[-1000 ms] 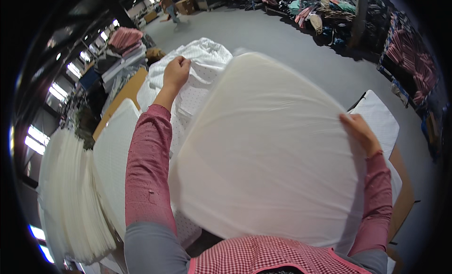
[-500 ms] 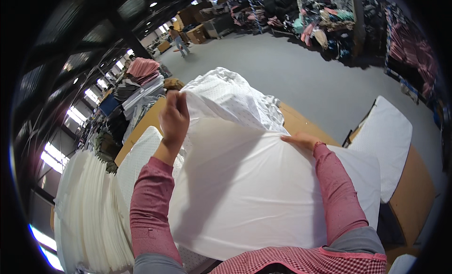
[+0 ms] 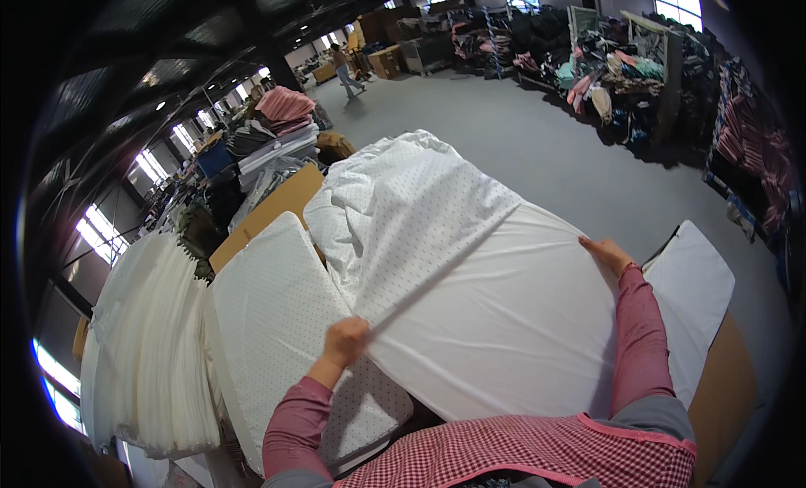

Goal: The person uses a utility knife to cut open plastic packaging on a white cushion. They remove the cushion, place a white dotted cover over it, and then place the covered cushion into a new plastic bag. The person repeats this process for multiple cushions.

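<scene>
A large white fabric cover (image 3: 504, 328) lies spread in front of me, plain on its near part. Its far part (image 3: 420, 211) shows small grey marks and has a gathered, puckered edge. My left hand (image 3: 346, 341) is closed in a fist on the cover's left edge, where the patterned part folds over the plain part. At the far right edge, my right hand (image 3: 606, 255) pinches the cloth between thumb and fingers, and creases fan out from that grip. Beside my left hand lies a flat, dotted white pad (image 3: 281, 312) with rounded corners.
A thick stack of off-white sheets (image 3: 155, 345) stands at the left. Another white pad (image 3: 693, 299) rests on brown board (image 3: 729, 387) at the right. Folded textiles (image 3: 285, 110) are piled behind. Racks of garments (image 3: 617, 77) line the far side; a person (image 3: 342, 70) walks in the distance.
My left hand has come down and toward me, drawing the patterned part diagonally over the plain cloth. My right hand has shifted slightly right. The whole view has turned a little.
</scene>
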`<state>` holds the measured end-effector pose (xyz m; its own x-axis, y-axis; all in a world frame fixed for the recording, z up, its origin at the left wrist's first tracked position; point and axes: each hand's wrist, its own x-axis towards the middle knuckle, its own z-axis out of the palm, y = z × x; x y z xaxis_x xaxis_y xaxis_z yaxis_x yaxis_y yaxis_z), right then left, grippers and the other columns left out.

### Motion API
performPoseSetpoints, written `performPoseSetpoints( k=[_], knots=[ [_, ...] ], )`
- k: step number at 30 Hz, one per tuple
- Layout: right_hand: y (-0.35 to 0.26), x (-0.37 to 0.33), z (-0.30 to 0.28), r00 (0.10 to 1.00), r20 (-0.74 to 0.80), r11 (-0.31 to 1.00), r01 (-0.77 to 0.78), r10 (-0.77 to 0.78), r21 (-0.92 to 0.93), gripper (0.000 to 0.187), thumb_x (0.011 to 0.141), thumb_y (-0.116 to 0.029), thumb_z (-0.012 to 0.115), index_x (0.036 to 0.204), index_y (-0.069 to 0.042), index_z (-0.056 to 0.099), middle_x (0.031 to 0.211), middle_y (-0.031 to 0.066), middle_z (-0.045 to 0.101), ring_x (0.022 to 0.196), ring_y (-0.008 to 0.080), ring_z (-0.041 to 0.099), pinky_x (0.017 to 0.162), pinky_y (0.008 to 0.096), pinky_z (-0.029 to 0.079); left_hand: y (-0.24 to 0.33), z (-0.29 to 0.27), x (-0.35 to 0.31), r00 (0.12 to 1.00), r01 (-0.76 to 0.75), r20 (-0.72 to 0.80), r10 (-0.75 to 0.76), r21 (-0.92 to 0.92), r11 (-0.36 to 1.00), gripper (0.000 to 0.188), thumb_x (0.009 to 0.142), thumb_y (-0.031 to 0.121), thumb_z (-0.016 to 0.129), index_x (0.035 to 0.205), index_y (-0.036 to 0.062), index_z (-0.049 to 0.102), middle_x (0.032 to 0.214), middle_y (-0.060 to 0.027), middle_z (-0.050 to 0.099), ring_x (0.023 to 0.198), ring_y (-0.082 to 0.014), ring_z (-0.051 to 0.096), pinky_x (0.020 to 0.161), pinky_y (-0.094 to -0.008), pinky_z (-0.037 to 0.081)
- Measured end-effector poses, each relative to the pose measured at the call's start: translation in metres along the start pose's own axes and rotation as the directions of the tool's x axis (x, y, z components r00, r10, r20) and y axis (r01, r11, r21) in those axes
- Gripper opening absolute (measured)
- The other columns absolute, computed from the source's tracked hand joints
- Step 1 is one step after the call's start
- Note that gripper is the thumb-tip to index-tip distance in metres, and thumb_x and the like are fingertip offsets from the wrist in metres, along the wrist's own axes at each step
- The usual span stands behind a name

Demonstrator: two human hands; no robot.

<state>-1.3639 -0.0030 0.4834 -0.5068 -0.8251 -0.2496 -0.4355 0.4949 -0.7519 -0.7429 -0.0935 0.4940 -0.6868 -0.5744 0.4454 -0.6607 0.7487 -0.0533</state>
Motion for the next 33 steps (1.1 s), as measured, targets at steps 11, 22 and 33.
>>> performPoseSetpoints(
  k=[11, 22, 33],
  knots=[
    [0.004, 0.033, -0.041, 0.988, -0.152, 0.991, -0.044, 0.024, -0.127, 0.1, 0.075, -0.082, 0.054, 0.115, 0.009, 0.065, 0.115, 0.0269, 0.066, 0.108, 0.0403, 0.063, 0.094, 0.0426, 0.046, 0.089, -0.048, 0.013, 0.991, 0.04, 0.133, -0.034, -0.044, 0.998, 0.002, 0.078, 0.008, 0.058, 0.078, 0.0095, 0.057, 0.066, -0.0087, 0.059, 0.06, -0.0295, 0.062, 0.051, -0.0393, 0.051],
    [-0.083, 0.019, -0.051, 0.981, -0.147, 0.957, 0.083, -0.128, -0.279, 0.093, 0.073, -0.08, 0.058, 0.1, 0.008, 0.07, 0.105, 0.0286, 0.068, 0.099, 0.0394, 0.067, 0.087, 0.0442, 0.05, 0.21, 0.034, 0.123, 0.886, -0.432, -0.162, 0.435, 0.055, 0.9, 0.046, 0.083, 0.01, 0.061, 0.128, 0.009, 0.053, 0.123, -0.0218, 0.055, 0.088, -0.0266, 0.063, 0.06, -0.0339, 0.054],
    [-0.089, -0.011, -0.071, 0.968, -0.193, 0.936, 0.086, -0.159, -0.34, 0.088, 0.074, -0.081, 0.055, 0.092, 0.004, 0.073, 0.095, 0.024, 0.07, 0.092, 0.0389, 0.068, 0.08, 0.0435, 0.051, 0.11, -0.048, 0.232, 0.811, 0.428, 0.042, -0.584, -0.722, 0.543, 0.051, 0.084, 0.023, 0.067, 0.123, -0.0007, 0.045, 0.105, -0.0156, 0.061, 0.086, -0.0253, 0.063, 0.072, -0.0349, 0.054]
  ],
)
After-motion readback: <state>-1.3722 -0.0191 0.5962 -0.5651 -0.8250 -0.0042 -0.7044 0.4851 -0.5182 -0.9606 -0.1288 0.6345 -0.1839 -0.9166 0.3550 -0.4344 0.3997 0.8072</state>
